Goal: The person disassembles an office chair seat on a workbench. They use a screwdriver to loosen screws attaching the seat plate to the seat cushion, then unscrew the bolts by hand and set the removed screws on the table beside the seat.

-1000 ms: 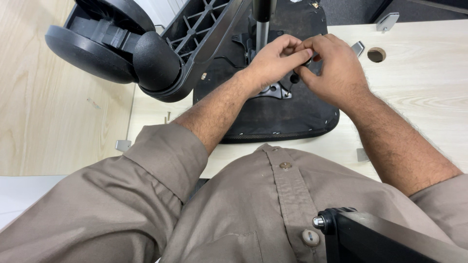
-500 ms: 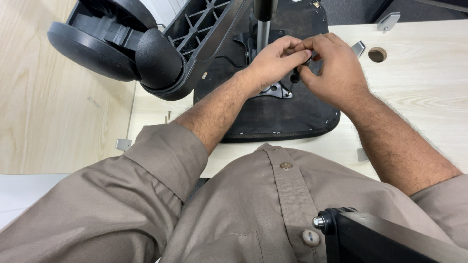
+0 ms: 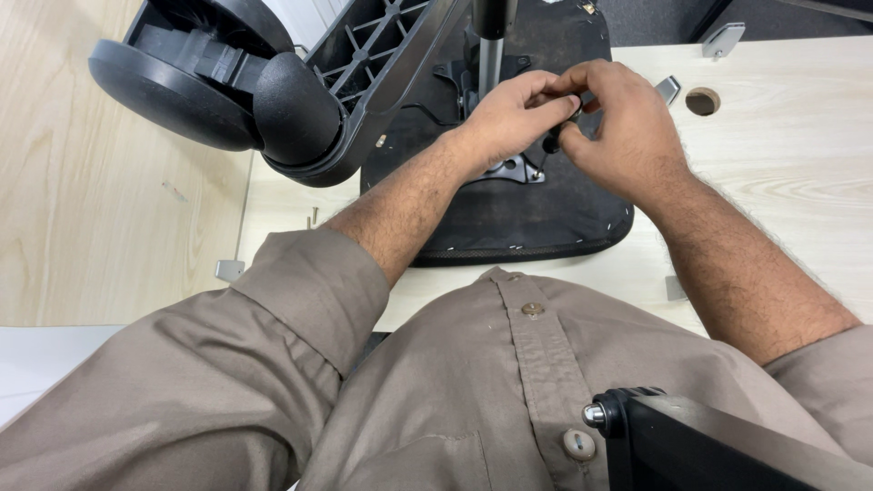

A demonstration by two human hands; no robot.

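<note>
An upturned office chair seat (image 3: 509, 214), black fabric underside up, lies on a light wooden table (image 3: 782, 173). A grey metal column (image 3: 489, 41) rises from the mechanism plate (image 3: 511, 168) at its middle. My left hand (image 3: 505, 114) and my right hand (image 3: 623, 127) meet just above that plate, fingertips pinched together on a small dark part (image 3: 553, 141). The part is mostly hidden by my fingers, and which hand bears it I cannot tell apart. A black star base arm (image 3: 373, 64) with a castor wheel (image 3: 227, 86) tilts over the seat's left side.
A loose screw (image 3: 314, 216) lies on the table left of the seat. A round cable hole (image 3: 701, 101) and metal brackets (image 3: 725, 38) sit at the far right. A black object (image 3: 727, 441) juts in at the bottom right, near my chest.
The hands stay pinched at the same spot over the mechanism; only small finger shifts show. The castor wheel and base arm have drifted slightly right and down in view.
</note>
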